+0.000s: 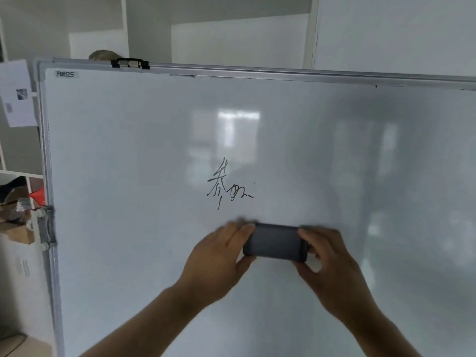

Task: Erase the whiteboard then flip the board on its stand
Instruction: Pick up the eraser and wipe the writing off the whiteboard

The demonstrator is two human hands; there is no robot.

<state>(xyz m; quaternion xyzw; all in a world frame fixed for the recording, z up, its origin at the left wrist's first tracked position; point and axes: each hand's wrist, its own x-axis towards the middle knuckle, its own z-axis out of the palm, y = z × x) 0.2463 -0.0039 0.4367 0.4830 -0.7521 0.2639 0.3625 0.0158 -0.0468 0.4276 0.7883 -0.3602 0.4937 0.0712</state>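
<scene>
A large whiteboard (128,150) with a grey metal frame fills most of the head view. Black handwriting (226,188) sits near its middle. Just below the writing, a dark rectangular eraser (275,242) is held flat in front of the board by both hands. My left hand (219,256) grips its left end and my right hand (332,264) grips its right end. Whether the eraser touches the board surface is unclear.
A black clip (130,63) sits on the board's top edge. A grey pivot bracket (46,225) holds the left frame edge. Papers (18,94) hang at far left above shelves with cardboard boxes (15,220). White walls and panels stand behind.
</scene>
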